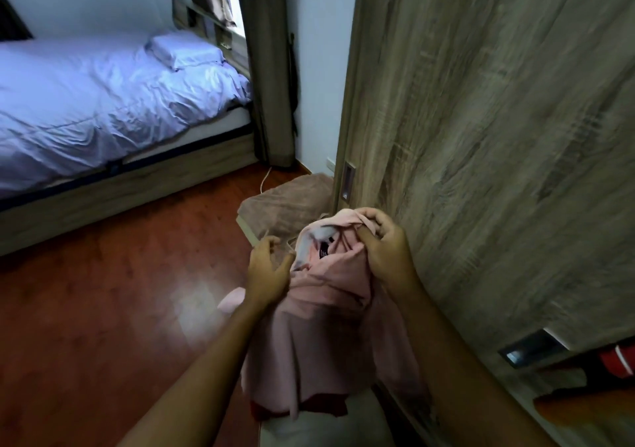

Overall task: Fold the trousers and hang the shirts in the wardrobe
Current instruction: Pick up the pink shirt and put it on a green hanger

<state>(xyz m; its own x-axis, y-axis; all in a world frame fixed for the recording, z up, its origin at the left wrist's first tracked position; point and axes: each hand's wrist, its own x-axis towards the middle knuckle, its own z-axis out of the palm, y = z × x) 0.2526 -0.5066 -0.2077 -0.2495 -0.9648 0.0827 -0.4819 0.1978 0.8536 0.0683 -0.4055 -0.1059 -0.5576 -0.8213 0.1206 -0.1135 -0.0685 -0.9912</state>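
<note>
A pink shirt (326,312) hangs bunched in front of me, its collar with a dark label turned up. My right hand (381,243) grips the shirt's collar at the top right, fingers curled round the cloth. My left hand (266,269) is at the shirt's left side with fingers spread and loosely bent, its thumb against the fabric. The wooden wardrobe door (481,137) stands just to the right of the shirt. No hanger shows.
A bed with white sheets (103,102) fills the left. A folded brown blanket (285,206) lies on the red-brown floor (103,309) beyond the shirt. Red and dark clothes (622,360) show inside the wardrobe at lower right. A curtain (268,68) hangs behind.
</note>
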